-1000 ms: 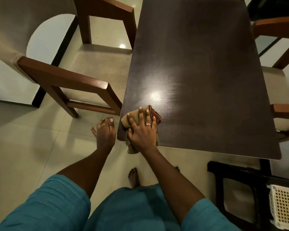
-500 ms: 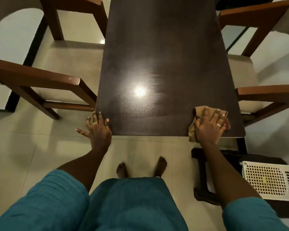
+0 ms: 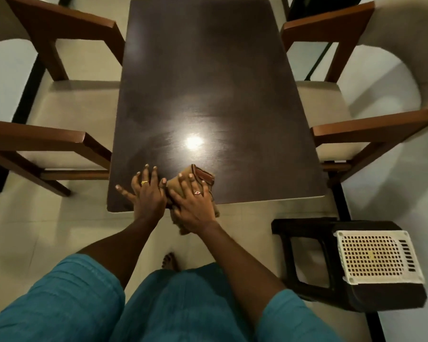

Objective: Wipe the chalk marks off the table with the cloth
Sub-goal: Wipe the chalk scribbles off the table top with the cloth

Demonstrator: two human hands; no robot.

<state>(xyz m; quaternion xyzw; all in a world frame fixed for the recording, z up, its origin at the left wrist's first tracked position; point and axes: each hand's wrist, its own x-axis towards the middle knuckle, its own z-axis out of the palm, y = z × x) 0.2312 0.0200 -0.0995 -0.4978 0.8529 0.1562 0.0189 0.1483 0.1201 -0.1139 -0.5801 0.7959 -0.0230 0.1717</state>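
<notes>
- Table (image 3: 208, 70): dark rectangular top.
- Stool (image 3: 307, 262): on the floor off the table's near right corner.
- Left hand (image 3: 147, 196): fingers spread, flat on the table's near edge.
- Right hand (image 3: 193, 203): straight fingers pressing the cloth.
- Cloth (image 3: 203, 175): on the table's near edge, partly overhanging it.

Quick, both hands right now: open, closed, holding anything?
Left hand: open, fingers spread flat on the table.
Right hand: open, straight fingers pressing the cloth onto the table's near edge.
</notes>
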